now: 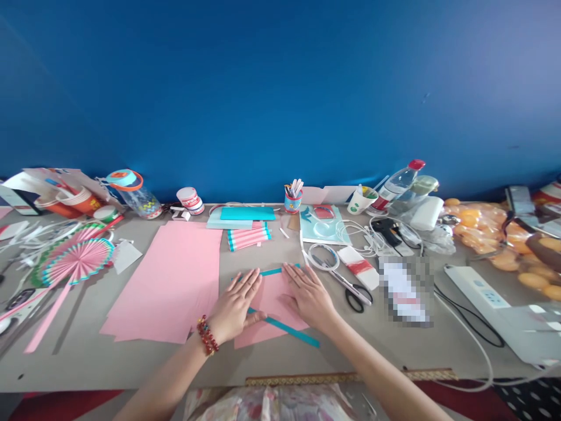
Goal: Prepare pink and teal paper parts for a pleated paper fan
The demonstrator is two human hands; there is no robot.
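A pink sheet of paper (276,295) lies on the desk under both hands. One blue-green strip (270,271) runs along its far edge. A second blue-green strip (291,332) lies slanted across the nearer part of the sheet. My left hand (236,307), with a beaded bracelet (207,335) at the wrist, rests open on the left side, its thumb over the slanted strip. On the far right part my right hand (309,292) presses flat, fingertips at the far strip. Parts of the sheet and strips are hidden beneath the fingers.
Larger pink sheets (170,280) are stacked at left, near a folded paper fan (79,262). Beyond sit a pleated striped paper (249,235) and a blue-green sheet (248,213). Scissors (357,295), a power strip (486,295) and cables lie right; a wooden ruler (302,380) is near the front edge.
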